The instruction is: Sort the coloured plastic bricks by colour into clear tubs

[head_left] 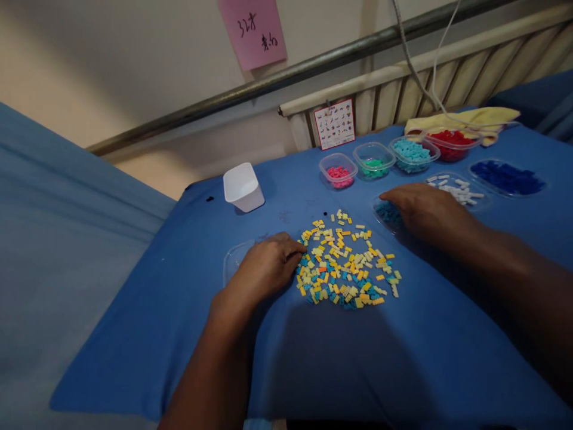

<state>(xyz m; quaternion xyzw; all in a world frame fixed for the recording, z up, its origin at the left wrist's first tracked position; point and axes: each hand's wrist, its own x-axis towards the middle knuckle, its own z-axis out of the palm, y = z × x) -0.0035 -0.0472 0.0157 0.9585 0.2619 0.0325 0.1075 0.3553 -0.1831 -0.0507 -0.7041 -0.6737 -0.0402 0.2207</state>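
Note:
A loose pile of small building bricks [344, 263], mostly yellow with some teal ones, lies spread on the blue cloth. At its left edge is my left hand [273, 260], thumb and fingers pinched together; whatever is between them is too small to make out. Partly behind that hand stands a clear lid or shallow tub [233, 261]. My right hand [425, 209] is over a clear tub of teal bricks [388, 214], fingers curled down with the tips hidden, so I cannot see if they hold a brick.
Behind the pile stand tubs of pink bricks [339, 173], green bricks [375, 167], light-blue bricks [410, 154] and red bricks [453, 142]. White bricks [459, 190] and dark-blue bricks [510, 178] are at the right. A white container [244, 188] is at back left, a picture card [335, 124] against the radiator.

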